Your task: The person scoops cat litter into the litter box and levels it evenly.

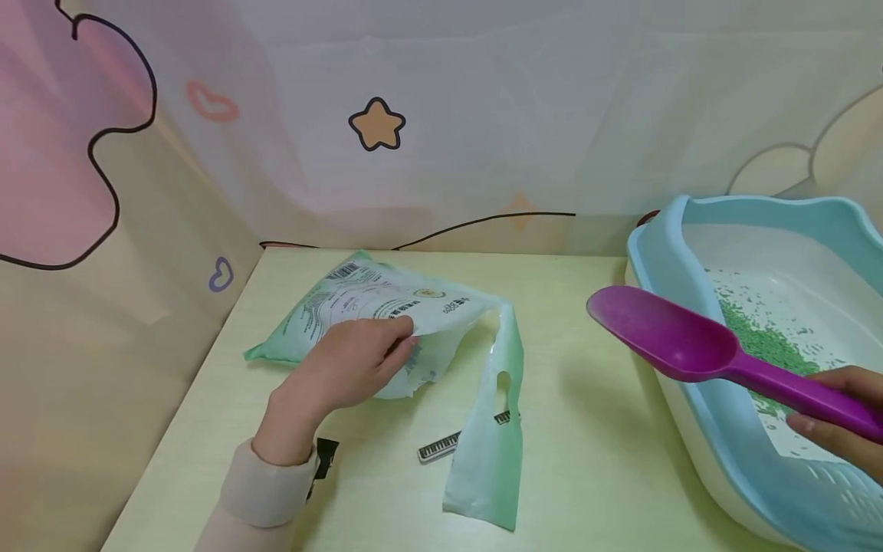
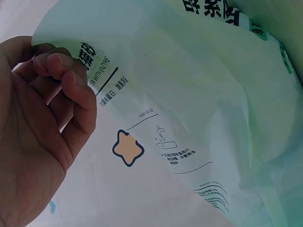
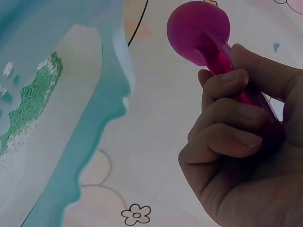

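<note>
My left hand (image 1: pixel 359 360) pinches the torn edge of a pale green plastic bag of cat litter (image 1: pixel 386 295), which lies on its side on the table. In the left wrist view the fingers (image 2: pixel 78 94) curl at the bag's printed film (image 2: pixel 189 94). A cut-off strip with a handle hole (image 1: pixel 493 460) hangs from the bag's open end. On the right, my right hand (image 1: pixel 848 414) grips the handle of a magenta scoop (image 1: pixel 690 345). Its bowl sticks out left past the litter box rim and looks empty. The right wrist view shows fingers wrapped round the handle.
A blue and white litter box (image 1: pixel 662 261) stands at the right, with green litter pellets (image 1: pixel 766 341) spread on its floor. Under the strip lies a small grey comb-like piece (image 1: pixel 438 447). A black item (image 1: pixel 326 458) sits by the left sleeve. Patterned cloth (image 1: pixel 469 138) hangs behind the table.
</note>
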Available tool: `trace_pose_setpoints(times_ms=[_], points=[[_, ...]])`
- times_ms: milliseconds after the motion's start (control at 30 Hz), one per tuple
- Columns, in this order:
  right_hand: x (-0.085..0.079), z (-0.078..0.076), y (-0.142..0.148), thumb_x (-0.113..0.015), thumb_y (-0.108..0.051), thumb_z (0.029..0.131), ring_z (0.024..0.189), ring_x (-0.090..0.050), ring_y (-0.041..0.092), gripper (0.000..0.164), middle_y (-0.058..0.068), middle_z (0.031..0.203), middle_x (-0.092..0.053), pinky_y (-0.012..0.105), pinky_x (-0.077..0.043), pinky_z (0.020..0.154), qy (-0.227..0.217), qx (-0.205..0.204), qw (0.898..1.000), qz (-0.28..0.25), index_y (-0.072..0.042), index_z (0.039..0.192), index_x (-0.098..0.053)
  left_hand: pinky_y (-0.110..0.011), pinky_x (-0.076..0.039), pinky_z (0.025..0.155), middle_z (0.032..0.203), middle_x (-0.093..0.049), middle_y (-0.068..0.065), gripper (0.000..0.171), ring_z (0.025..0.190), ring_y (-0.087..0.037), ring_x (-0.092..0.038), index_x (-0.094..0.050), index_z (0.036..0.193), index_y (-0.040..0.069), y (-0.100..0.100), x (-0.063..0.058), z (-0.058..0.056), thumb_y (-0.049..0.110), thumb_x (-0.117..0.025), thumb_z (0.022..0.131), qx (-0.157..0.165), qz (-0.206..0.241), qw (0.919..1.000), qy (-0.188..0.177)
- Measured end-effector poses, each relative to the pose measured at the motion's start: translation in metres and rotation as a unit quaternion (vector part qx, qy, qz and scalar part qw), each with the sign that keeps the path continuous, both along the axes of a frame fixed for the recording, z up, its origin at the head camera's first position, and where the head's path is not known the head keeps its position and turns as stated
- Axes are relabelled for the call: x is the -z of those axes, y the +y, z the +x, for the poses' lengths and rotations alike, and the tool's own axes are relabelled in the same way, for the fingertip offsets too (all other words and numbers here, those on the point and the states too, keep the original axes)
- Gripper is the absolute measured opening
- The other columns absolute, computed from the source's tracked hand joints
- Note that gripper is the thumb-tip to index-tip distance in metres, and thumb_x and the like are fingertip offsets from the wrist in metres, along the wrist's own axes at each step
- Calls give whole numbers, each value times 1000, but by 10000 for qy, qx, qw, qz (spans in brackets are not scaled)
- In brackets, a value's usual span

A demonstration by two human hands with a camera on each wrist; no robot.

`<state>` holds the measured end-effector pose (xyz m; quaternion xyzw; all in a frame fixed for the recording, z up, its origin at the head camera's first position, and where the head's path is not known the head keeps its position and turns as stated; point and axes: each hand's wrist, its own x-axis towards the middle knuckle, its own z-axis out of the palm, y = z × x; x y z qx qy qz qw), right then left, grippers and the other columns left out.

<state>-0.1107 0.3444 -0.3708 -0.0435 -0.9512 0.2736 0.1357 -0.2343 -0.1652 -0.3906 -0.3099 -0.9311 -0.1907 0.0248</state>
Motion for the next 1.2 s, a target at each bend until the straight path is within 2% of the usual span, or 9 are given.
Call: trace_pose_setpoints(times_ms=[33,100,267,533,633,700,833,1000,1200], points=[[-1,0,-3,-80,4,85,56,-45,6,28,-29,73,-51,22,-39,46,-27,-43,10000,-12,5,109,-65,-24,-29,54,60,-33,9,34,54,-5,-33,-45,76,23,0,0,0,30,-50,108,-5,-5,10000,3],[-2,1,-7,-81,7,82,56,-46,7,28,-27,73,-54,22,-39,46,13,-177,9997,-175,-5,104,-69,-24,-29,54,60,-33,9,34,54,-5,-33,-45,76,23,0,-1,0,30,-50,108,3,-18,10000,19],[-2,2,-16,-80,12,80,57,-46,10,48,-19,74,-59,25,-34,45,168,-579,9958,-692,-31,98,-70,-24,-28,53,60,-33,9,34,54,-5,-32,-46,76,23,-1,-1,0,30,-50,108,16,-9,10000,52],[-9,-2,-36,-80,3,86,54,-41,10,34,-10,67,-55,27,-29,44,-39,-941,9952,-258,-14,114,-72,-24,-28,54,60,-33,9,33,54,-5,-32,-45,77,23,-3,-2,0,29,-50,108,16,-31,10000,70],[-14,-5,-46,-81,-6,87,53,-37,9,35,-6,67,-53,26,-27,44,-299,-1013,9942,221,-9,120,-71,-25,-29,54,60,-34,9,32,54,-5,-33,-46,78,23,-2,-1,0,29,-50,108,37,-49,10000,79],[-19,-7,-54,-82,-16,89,54,-37,9,37,-5,67,-52,25,-28,46,-568,-1055,9907,642,-10,123,-70,-25,-29,54,60,-34,9,31,54,-5,-34,-46,78,23,-1,0,0,29,-50,108,27,-63,9999,100],[-28,-15,-74,-78,-35,92,54,-37,7,33,-8,63,-48,24,-29,48,-926,-1344,9786,1253,-22,122,-70,-25,-30,54,60,-35,9,31,55,-5,-34,-46,77,23,-3,0,0,29,-50,108,-23,-85,9999,140],[-33,-21,-97,-73,-38,96,52,-36,2,29,-14,59,-42,23,-29,50,-949,-1975,9635,1540,-27,122,-67,-24,-28,53,60,-33,9,33,54,-5,-32,-45,75,23,-6,0,1,27,-49,108,-57,-79,9993,349],[-32,-27,-122,-71,-45,96,54,-35,1,27,-15,59,-39,23,-29,51,-1044,-2208,9571,1559,-31,118,-65,-24,-25,52,60,-31,9,33,54,-6,-29,-44,75,22,-4,-1,0,26,-49,107,-55,-31,9979,648]])
